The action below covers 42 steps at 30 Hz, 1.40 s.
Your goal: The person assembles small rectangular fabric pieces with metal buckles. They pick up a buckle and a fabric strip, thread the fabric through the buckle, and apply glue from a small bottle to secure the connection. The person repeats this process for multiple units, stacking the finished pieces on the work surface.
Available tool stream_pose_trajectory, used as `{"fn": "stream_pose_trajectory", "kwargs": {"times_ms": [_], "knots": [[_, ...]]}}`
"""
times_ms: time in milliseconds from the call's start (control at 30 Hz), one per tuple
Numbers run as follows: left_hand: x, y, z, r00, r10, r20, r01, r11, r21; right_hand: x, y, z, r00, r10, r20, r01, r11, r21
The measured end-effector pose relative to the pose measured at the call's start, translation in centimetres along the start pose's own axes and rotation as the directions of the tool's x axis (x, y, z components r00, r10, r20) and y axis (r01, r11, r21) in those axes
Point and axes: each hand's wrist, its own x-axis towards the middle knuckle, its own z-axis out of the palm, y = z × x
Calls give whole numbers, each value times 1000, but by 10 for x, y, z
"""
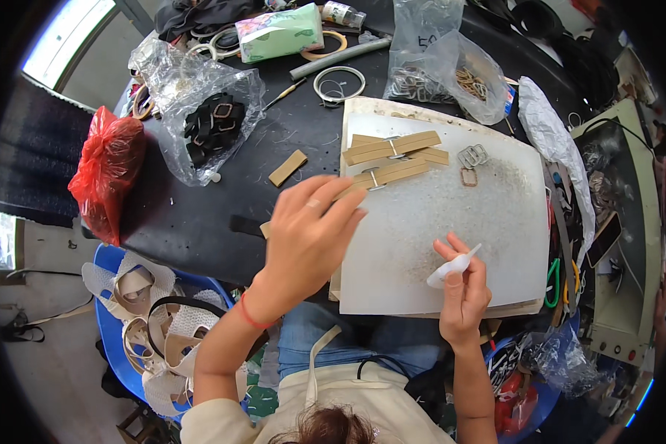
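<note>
My left hand (307,226) is palm down with fingers loosely apart, just over the near end of a folded tan strap (396,173). Whether the fingertips touch that strap cannot be made out. A metal buckle sits on this strap, and another buckled tan strap (420,142) lies just beyond it. Between thumb and fingers, my right hand (466,300) holds a small white bottle (451,269) with a pointed nozzle tilted up to the right. Beneath both is a stained white board (436,237). Loose metal buckles (473,156) rest on the board's right part.
A short tan strap piece (288,168) lies left of the board. Clear bags hold black straps (216,126) and metal buckles (422,83). A red plastic bag (105,174) stands at the table's left edge. Below is a blue tub (111,318) of beige straps. Green-handled scissors (553,283) hang right.
</note>
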Motion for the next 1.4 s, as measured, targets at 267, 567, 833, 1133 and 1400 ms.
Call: {"fn": "stream_pose_trajectory", "kwargs": {"times_ms": [267, 567, 833, 1133, 1400], "knots": [[10, -1, 29, 971, 143, 191, -143, 990, -12, -2, 0, -5, 998, -12, -68, 14, 1000, 23], [-29, 49, 8, 956, 98, 277, -52, 984, -168, -18, -9, 2, 959, -257, 118, 267, 961, -77], [-23, 42, 4, 923, -8, 386, 141, 938, -317, -14, -7, 12, 929, -336, 153, 365, 899, -244], [-28, 51, 3, 932, -22, 362, 129, 953, -275, -18, -11, 18, 937, -317, 143, 348, 876, -334], [-25, 49, 1, 929, -28, 370, 160, 930, -331, -19, -15, 20, 944, -301, 133, 329, 868, -373]]}}
